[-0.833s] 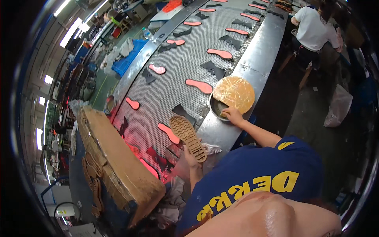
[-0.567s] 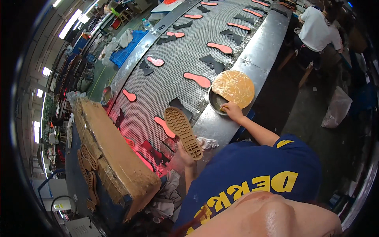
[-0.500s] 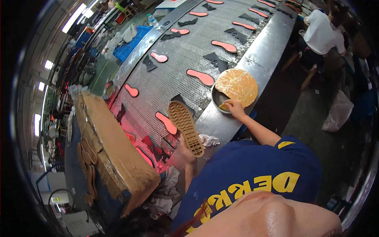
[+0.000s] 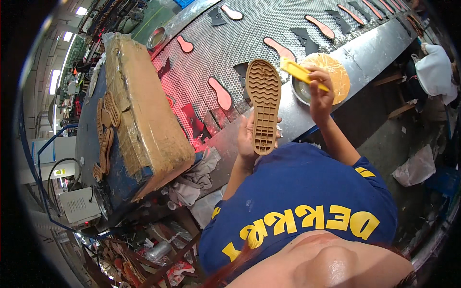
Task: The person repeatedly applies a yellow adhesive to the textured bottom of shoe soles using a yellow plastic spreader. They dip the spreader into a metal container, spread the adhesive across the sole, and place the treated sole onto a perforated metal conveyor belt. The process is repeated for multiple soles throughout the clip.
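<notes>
We see a perforated belt (image 4: 288, 19) carrying pink insoles (image 4: 222, 94) and dark cut pieces (image 4: 307, 37). On its steel edge (image 4: 370, 43) sits a round tin (image 4: 307, 91). Beside it, the blue surface (image 4: 89, 125) carries a taped carton (image 4: 144, 115) and tan soles (image 4: 106, 125).

We see a big brown cardboard box (image 4: 144, 115) wrapped in shiny tape, lying tilted on the blue tabletop (image 4: 89, 139) left of the perforated metal conveyor belt (image 4: 269, 24), one corner hanging over the tabletop's near edge. Further left, a small yellow triangular warning label (image 4: 59, 172) sits on a pale grey cabinet (image 4: 45, 158). Below it a white box-shaped machine (image 4: 79, 205) shows a vented panel. At the right, a crumpled whitish plastic bag (image 4: 417, 167) rests on the floor (image 4: 384, 139). Crushed red-and-white wrappers (image 4: 175, 271) lie among the clutter at the bottom edge
</notes>
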